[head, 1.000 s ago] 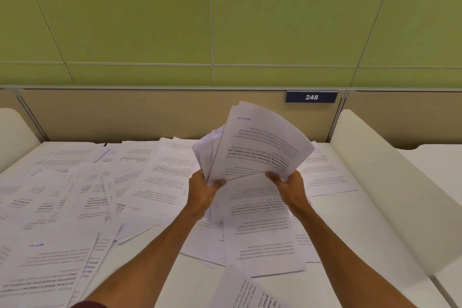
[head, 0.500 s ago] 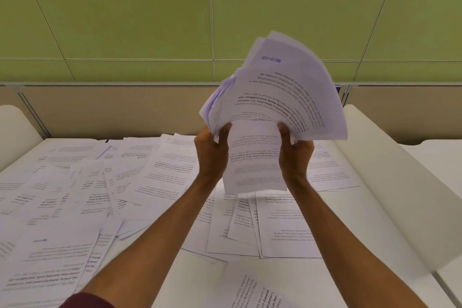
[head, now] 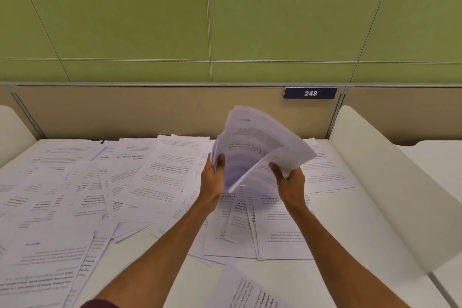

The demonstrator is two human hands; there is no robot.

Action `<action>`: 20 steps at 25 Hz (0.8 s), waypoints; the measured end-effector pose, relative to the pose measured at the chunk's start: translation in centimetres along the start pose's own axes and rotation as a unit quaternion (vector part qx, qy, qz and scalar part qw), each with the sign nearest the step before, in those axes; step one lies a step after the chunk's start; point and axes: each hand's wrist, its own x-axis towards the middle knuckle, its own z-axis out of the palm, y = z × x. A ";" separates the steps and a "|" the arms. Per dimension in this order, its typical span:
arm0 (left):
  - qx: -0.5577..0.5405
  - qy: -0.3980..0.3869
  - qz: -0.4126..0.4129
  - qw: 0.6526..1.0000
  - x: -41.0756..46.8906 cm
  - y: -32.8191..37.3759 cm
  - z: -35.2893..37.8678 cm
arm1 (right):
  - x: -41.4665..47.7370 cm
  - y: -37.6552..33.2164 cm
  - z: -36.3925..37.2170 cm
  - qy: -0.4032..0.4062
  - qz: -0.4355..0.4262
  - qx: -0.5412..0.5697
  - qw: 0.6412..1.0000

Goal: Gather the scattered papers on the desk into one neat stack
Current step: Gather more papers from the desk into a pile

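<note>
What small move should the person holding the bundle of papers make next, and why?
Probably lower the bundle and tap its bottom edge on the desk: both hands, left hand and right hand, grip it, yet the sheets fan unevenly.

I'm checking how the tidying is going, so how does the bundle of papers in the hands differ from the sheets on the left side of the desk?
The held bundle is lifted off the desk, gripped by the left hand and right hand; the loose sheets lie flat on the desk. The bundle is curved and fanned; the loose sheets are spread out, overlapping at varied angles. The bundle looks motion-blurred; the loose sheets are sharper. Both are white printed pages.
</note>
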 end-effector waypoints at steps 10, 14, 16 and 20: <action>0.066 -0.216 0.138 0.964 -2.0 -0.8 -1.1 | 1.2 0.5 0.9 0.001 0.091 0.032 0.995; 0.097 -0.069 0.139 0.983 -0.8 -1.8 -0.2 | 1.5 -0.4 1.6 0.025 0.045 0.054 0.997; 0.024 -0.010 0.085 0.996 0.2 -1.0 -0.3 | 1.5 -1.2 1.3 0.038 0.025 0.075 0.996; -0.063 -0.056 0.000 0.996 1.0 -0.8 -1.5 | 0.8 -0.9 0.3 -0.009 -0.006 0.036 0.999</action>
